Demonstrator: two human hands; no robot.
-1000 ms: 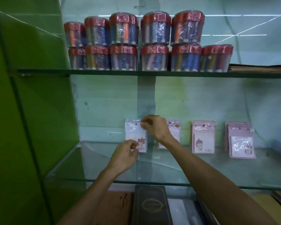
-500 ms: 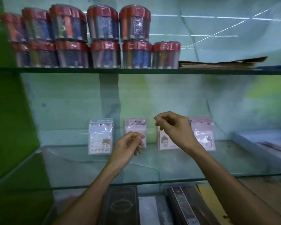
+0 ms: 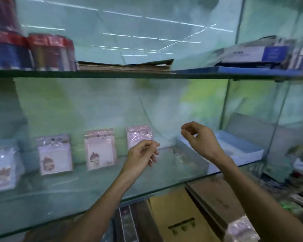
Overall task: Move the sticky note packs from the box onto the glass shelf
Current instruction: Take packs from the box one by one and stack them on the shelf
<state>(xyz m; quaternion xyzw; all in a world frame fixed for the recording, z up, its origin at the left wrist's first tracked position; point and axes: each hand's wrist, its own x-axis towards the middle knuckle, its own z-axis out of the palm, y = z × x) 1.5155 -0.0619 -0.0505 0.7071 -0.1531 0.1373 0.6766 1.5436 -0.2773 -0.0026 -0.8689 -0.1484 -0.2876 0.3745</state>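
Observation:
Several sticky note packs lean upright against the back wall on the glass shelf (image 3: 87, 187): one at the far left (image 3: 2, 169), one with a cartoon figure (image 3: 55, 154), a pink one (image 3: 100, 149) and another pink one (image 3: 138, 137) partly behind my left hand. My left hand (image 3: 141, 156) hovers above the shelf with fingers loosely curled, holding nothing. My right hand (image 3: 200, 139) is raised further right, fingers loosely curled and empty, in front of a pale blue box (image 3: 234, 147) lying on the shelf's right end. What is inside the box is blurred.
An upper glass shelf (image 3: 112, 75) carries red-lidded pen tubs (image 3: 49, 53), flat brown cardboard (image 3: 124, 65) and blue-white boxes (image 3: 252, 55). Below the shelf lie dark books (image 3: 129, 222) and a tan box (image 3: 178, 215). A shiny wrapped item (image 3: 241, 230) sits at the bottom right.
My view has swung right. Both hands let go of the leftmost pack, which stays leaning on the shelf, and moved right, empty, towards the blue box.

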